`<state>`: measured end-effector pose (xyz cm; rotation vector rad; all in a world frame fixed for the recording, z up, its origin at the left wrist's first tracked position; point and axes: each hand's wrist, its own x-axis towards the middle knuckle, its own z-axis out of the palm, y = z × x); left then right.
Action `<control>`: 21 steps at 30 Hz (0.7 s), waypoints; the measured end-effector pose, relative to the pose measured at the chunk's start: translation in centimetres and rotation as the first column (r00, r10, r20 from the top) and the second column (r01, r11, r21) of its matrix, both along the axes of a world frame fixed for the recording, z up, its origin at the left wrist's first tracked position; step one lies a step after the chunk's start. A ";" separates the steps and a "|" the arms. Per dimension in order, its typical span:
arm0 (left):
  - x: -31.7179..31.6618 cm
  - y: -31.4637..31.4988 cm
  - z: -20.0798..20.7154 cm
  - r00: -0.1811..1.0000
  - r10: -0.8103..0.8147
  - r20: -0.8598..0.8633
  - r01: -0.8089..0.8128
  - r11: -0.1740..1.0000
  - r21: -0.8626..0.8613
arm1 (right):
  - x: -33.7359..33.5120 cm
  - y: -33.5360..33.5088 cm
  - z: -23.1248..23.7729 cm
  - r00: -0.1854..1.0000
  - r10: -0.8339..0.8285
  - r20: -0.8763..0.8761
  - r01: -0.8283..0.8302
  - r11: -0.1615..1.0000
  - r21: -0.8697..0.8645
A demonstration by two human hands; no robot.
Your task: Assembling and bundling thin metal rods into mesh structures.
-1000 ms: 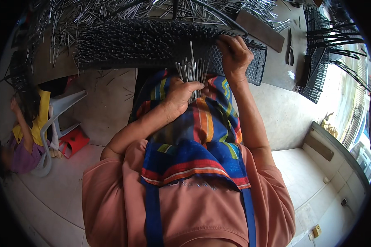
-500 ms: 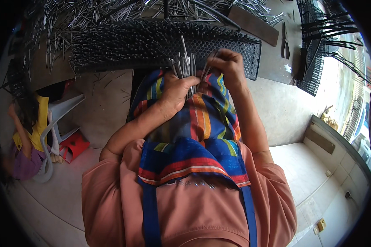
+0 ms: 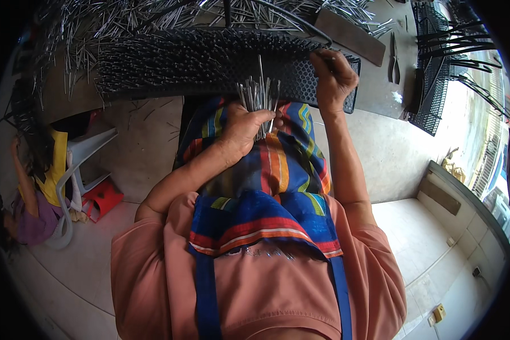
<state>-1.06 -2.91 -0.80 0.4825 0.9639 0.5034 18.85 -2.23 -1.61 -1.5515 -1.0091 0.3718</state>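
My left hand (image 3: pixel 245 123) is wrapped round a bundle of thin metal rods (image 3: pixel 259 95), held upright over my striped apron (image 3: pixel 277 164). One rod sticks up above the others. Beyond my lap lies a long black perforated tray (image 3: pixel 303 79), its left and middle parts thick with upright rods and its right part showing open holes. Over the right end of this tray is my right hand (image 3: pixel 335 82), fingers curled together. Whatever it may pinch is too small to make out.
A heap of loose metal rods (image 3: pixel 90 34) covers the table behind the tray. At the back right lie a brown flat board (image 3: pixel 350 37), pliers (image 3: pixel 393 59) and another black perforated rack (image 3: pixel 428 107). To the left, a person (image 3: pixel 34 212) is beside a grey chair (image 3: pixel 68 226) and a red bag (image 3: pixel 103 199).
My right hand has moved right and away from the bundle, to above the tray's right end. My left hand keeps its hold on the rods, nearly unmoved.
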 end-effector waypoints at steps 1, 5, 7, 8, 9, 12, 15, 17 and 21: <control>0.0 0.0 0.0 1.000 0.000 0.000 0.000 1.000 -0.001 | 0.0 0.0 -0.2 0.996 0.014 0.090 -0.012 1.000 -0.026; -0.1 0.0 0.1 0.999 -0.054 -0.004 0.054 0.999 -0.001 | -0.3 0.0 -0.9 0.971 0.027 0.239 -0.015 0.999 -0.052; -0.1 -0.1 0.2 0.999 -0.043 0.003 0.043 0.999 0.013 | -0.7 -0.1 -0.2 0.957 -0.016 0.289 0.054 0.991 -0.124; -0.1 0.0 0.2 0.999 -0.053 -0.002 0.053 0.998 -0.015 | -0.8 0.0 -0.1 0.958 -0.015 0.287 0.053 0.991 -0.125; -0.2 0.1 0.3 0.998 -0.065 -0.004 0.065 0.997 -0.042 | -0.9 0.1 0.1 0.952 -0.015 0.305 0.041 0.996 -0.079; -0.1 -0.1 0.2 0.997 -0.063 0.040 0.063 0.998 0.014 | -0.3 0.5 0.0 0.923 0.018 0.384 0.022 0.995 -0.100; 0.1 -0.1 0.4 0.998 -0.043 0.035 0.042 0.999 0.017 | -0.3 0.1 0.6 0.929 0.043 0.367 0.018 0.987 -0.161; -0.1 -0.2 0.1 0.995 -0.075 0.061 0.072 0.996 0.053 | -1.1 0.0 2.5 0.957 0.033 0.290 0.013 0.988 -0.156; -0.1 -0.6 0.4 0.986 -0.155 0.063 0.151 0.986 0.067 | -2.6 -0.5 4.6 0.855 0.194 -0.481 -0.403 0.832 -0.381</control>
